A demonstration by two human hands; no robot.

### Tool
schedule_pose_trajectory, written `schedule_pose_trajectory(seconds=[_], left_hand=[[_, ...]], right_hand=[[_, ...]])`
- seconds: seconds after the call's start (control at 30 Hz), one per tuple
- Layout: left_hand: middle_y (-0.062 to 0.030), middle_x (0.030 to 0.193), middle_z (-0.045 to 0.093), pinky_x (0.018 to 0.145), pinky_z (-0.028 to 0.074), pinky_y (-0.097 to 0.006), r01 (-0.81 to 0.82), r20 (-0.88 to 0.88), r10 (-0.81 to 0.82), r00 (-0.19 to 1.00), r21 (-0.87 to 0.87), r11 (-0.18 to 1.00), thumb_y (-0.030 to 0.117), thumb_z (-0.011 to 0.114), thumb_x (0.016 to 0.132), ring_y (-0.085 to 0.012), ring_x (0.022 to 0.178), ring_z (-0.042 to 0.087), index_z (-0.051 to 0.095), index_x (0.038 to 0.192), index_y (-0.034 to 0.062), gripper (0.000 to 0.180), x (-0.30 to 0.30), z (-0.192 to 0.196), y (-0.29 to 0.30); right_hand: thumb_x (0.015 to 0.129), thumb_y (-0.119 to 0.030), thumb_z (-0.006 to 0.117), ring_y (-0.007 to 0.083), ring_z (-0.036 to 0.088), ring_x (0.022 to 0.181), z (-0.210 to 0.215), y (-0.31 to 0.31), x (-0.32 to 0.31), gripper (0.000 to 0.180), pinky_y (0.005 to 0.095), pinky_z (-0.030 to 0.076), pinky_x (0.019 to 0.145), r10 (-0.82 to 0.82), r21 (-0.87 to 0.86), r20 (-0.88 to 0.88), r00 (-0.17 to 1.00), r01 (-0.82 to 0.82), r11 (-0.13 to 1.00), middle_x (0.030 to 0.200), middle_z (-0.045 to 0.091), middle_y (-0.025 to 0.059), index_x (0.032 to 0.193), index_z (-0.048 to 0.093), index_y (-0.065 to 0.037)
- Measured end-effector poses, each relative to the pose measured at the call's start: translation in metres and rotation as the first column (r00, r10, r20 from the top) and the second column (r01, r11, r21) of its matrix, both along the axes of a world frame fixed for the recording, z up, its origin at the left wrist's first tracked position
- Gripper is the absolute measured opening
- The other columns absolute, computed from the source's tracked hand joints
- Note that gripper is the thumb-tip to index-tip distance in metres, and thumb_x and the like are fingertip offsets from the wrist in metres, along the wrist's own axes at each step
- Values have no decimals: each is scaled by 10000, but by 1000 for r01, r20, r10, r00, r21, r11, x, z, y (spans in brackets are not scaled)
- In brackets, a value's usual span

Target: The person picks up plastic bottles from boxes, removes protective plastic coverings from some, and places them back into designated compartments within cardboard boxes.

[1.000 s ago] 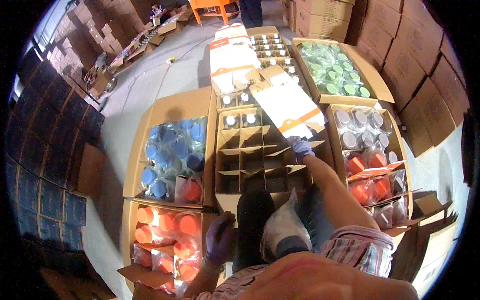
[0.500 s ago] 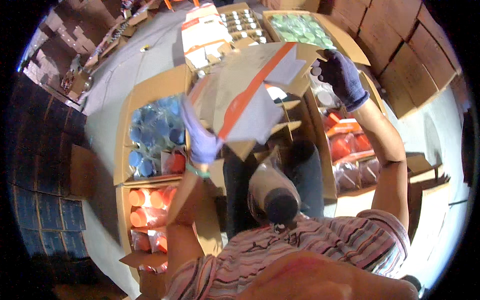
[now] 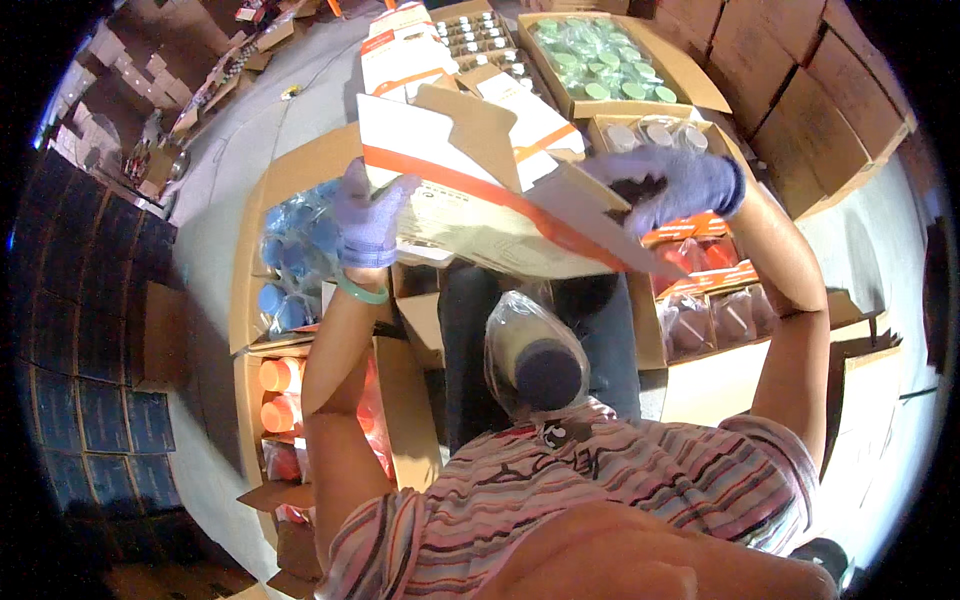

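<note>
A white carton (image 3: 500,232) with an orange stripe is held up in front of me, its top flaps standing loose. My left hand (image 3: 368,215), in a light purple glove, grips its left end with the thumb on the near face. At the other end my right hand (image 3: 685,185), gloved too, has its fingers bent around a flap; the fingertips are partly hidden. Between my thighs stands a pale bottle (image 3: 545,365) with a dark cap, wrapped in clear plastic.
Open boxes surround me: blue-capped bottles (image 3: 290,250) and orange-capped ones (image 3: 280,410) at left, red packs (image 3: 705,258) and clear-wrapped jars (image 3: 660,135) at right, green-capped ones (image 3: 600,60) at the far side. White-orange cartons (image 3: 400,50) lie ahead. Stacked brown boxes (image 3: 800,110) stand far right.
My right hand has come from the box at right onto the carton's right end. The carton has turned so its striped side faces me. My left hand has moved slightly left and away.
</note>
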State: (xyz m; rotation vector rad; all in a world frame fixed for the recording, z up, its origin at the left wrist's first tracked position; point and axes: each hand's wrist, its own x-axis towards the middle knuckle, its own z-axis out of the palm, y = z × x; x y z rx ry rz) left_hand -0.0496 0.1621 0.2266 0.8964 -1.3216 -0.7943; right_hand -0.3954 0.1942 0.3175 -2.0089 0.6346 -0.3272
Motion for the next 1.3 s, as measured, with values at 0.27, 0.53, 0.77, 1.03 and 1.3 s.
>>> schedule_pose_trajectory(seconds=[0.27, 0.53, 0.77, 1.03, 1.3], left_hand=[[-96, 1228, 451, 951, 433, -323, 303, -4, -303, 953, 1, 953, -10, 677, 770, -176, 1088, 479, 294, 1342, 32, 690, -14, -1, -3], [-96, 1250, 381, 974, 392, -337, 201, -123, -214, 969, -112, 973, -14, 628, 751, -188, 1127, 401, 163, 1408, 9, 805, -54, 14, -5], [-116, 1379, 420, 1027, 367, -341, 565, 33, -573, 819, 131, 815, 157, 648, 736, -202, 1236, 445, 258, 1439, 32, 814, -9, -2, -10], [-161, 1406, 403, 1115, 233, -398, 12, 243, 67, 968, -308, 951, 58, 554, 828, -301, 1320, 358, 310, 1422, 33, 643, -6, -51, -14], [-91, 1394, 480, 1089, 15, -582, 428, 850, 238, 471, -456, 781, 404, 423, 850, -348, 1399, 252, 670, 1046, 122, 423, -13, 12, 11]], right_hand=[[847, -231, 551, 377, 639, 728, -23, 14, 44, 528, 428, 517, 688, -141, -494, 50, 989, 147, 857, 808, 634, 223, 1345, 444, -91], [827, -190, 539, 387, 621, 679, -21, 16, 71, 489, 448, 505, 652, -258, -605, -148, 955, 119, 787, 743, 610, 228, 1295, 480, -59], [845, -284, 559, 404, 602, 989, -50, -75, 27, 499, 441, 476, 894, -693, -579, 79, 716, 599, 553, 1034, 627, 269, 1262, 513, -15], [835, -269, 591, 373, 550, 1135, -55, -87, 68, 596, 380, 445, 947, -692, -556, -49, 721, 556, 618, 1208, 561, 279, 1313, 444, 55], [808, -283, 574, 432, 593, 946, -66, -107, 55, 377, 464, 474, 828, -689, -563, 118, 715, 620, 547, 970, 620, 274, 1056, 556, 1]])
